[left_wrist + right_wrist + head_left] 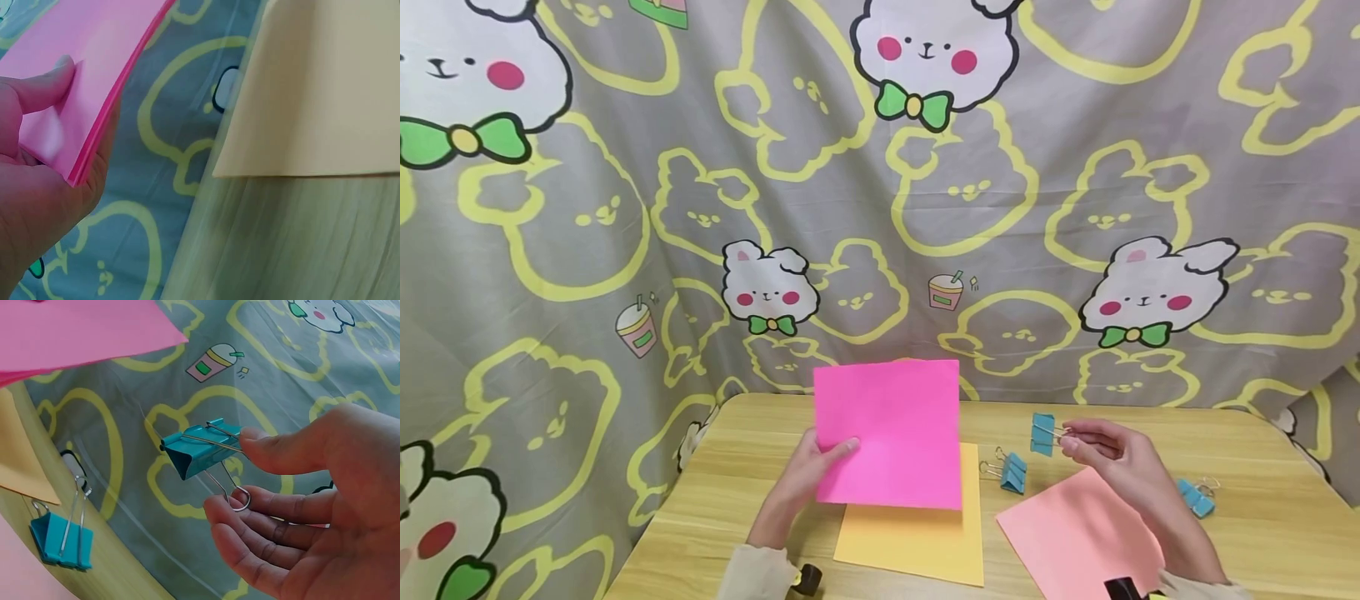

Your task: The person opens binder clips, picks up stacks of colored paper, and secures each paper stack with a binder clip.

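My left hand (817,468) grips a stack of bright pink paper (891,433) by its left edge, thumb on the front face, and holds it up above the table. In the left wrist view the pink stack (94,81) shows several layered edges. My right hand (1116,457) pinches a teal binder clip (1042,435) by its wire handles, to the right of the pink paper and apart from it. The right wrist view shows the held clip (197,447) with its handles spread between thumb and fingers.
Yellow-orange paper (910,546) lies under the raised pink stack. Salmon-pink paper (1075,533) lies beneath my right forearm. A second teal clip (1012,473) sits between them, and a third clip (1197,497) lies at the right. A patterned curtain (865,208) hangs behind the wooden table (722,483).
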`<state>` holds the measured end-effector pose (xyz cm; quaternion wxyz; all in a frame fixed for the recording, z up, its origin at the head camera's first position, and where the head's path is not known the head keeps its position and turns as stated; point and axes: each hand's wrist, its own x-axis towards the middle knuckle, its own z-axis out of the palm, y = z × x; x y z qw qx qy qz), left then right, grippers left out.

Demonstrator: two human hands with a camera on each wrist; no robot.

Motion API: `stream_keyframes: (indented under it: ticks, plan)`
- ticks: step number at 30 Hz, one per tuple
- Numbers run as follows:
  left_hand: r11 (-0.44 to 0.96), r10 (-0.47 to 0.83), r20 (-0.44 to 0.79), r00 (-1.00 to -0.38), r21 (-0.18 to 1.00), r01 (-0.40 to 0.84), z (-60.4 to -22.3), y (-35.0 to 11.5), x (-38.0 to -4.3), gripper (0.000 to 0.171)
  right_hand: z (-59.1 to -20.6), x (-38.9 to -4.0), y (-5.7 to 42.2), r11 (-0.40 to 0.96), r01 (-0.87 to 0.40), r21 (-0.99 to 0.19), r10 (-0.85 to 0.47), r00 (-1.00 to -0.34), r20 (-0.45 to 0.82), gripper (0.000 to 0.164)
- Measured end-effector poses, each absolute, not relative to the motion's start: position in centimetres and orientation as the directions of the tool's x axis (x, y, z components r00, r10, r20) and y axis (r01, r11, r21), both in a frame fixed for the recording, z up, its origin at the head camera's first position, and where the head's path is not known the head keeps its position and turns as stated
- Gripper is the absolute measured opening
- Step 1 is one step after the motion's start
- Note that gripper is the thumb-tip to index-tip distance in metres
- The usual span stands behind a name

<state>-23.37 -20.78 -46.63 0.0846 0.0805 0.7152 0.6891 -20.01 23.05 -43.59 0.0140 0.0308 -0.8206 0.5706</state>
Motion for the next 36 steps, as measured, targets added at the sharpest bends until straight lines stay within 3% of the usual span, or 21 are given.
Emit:
stream_keyframes:
  ticks: [18,36]
  plan:
    - [-0.008,0.323,0.006,-0.946,1.000,0.004,-46.9,-19.1,-23.1,0.027,-44.4,-20.4,21.4,0.227,-0.158,-0.961,-0.076,-0.987,0.144,0.035]
    - [0.022,0.312,-0.030,-0.950,0.999,-0.024,-47.0,-18.0,-22.8,0.022,-45.0,-20.7,19.5,0.147,-0.194,-0.970,-0.132,-0.976,0.175,0.027]
